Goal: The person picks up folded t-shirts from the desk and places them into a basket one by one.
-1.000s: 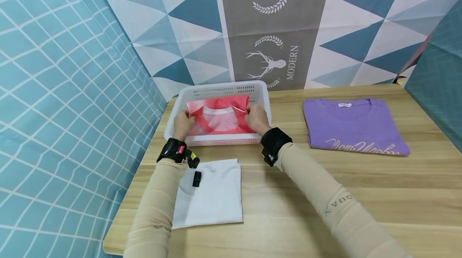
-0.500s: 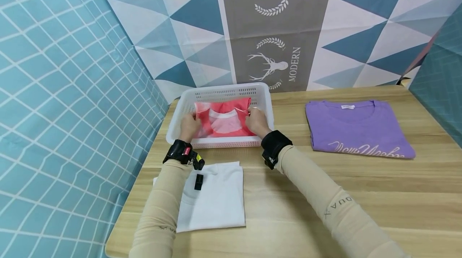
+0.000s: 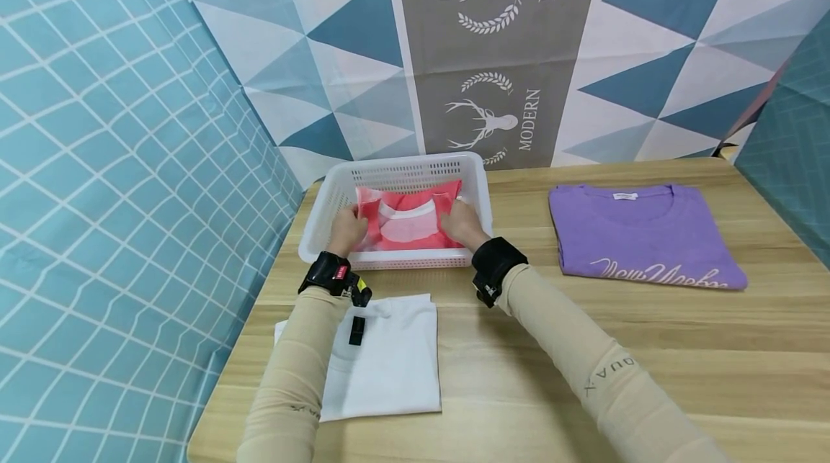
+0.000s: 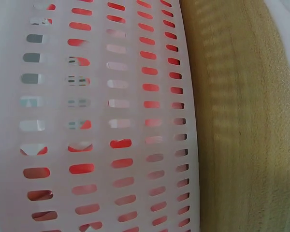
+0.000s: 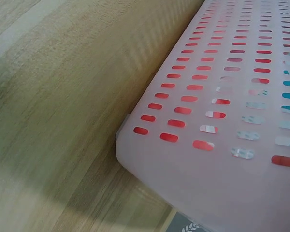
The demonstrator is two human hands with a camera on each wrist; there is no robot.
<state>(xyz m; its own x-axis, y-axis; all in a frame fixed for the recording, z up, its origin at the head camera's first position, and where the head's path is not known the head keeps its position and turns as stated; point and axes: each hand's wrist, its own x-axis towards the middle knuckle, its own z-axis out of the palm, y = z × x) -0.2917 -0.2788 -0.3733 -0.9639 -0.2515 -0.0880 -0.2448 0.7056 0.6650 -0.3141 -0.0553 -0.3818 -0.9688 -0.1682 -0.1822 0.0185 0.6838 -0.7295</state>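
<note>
A red and white T-shirt [image 3: 408,222], folded with its neckline up, lies inside a white perforated plastic basket [image 3: 408,257] at the back of the table. My left hand [image 3: 348,229] grips the shirt's left side with curled fingers. On the opposite side my right hand [image 3: 463,224] pinches the shirt's right edge. Both hands reach over the basket's front rim, and the fingertips are partly hidden by cloth. Red cloth shows through the slots of the basket wall [image 4: 96,111] in the left wrist view, and likewise through the basket side [image 5: 222,96] in the right wrist view; neither hand appears there.
A folded white T-shirt [image 3: 395,362] lies in front of the basket, partly under my left forearm. To the right is a folded purple T-shirt [image 3: 642,232] with lettering. The wooden table [image 3: 583,348] meets a patterned backdrop [image 3: 493,52] behind and blue checked cloth [image 3: 117,196] at left.
My left hand has moved inward to the right, drawing in the shirt's left side, so the shirt is narrower and more bunched. The right hand has stayed nearly in place.
</note>
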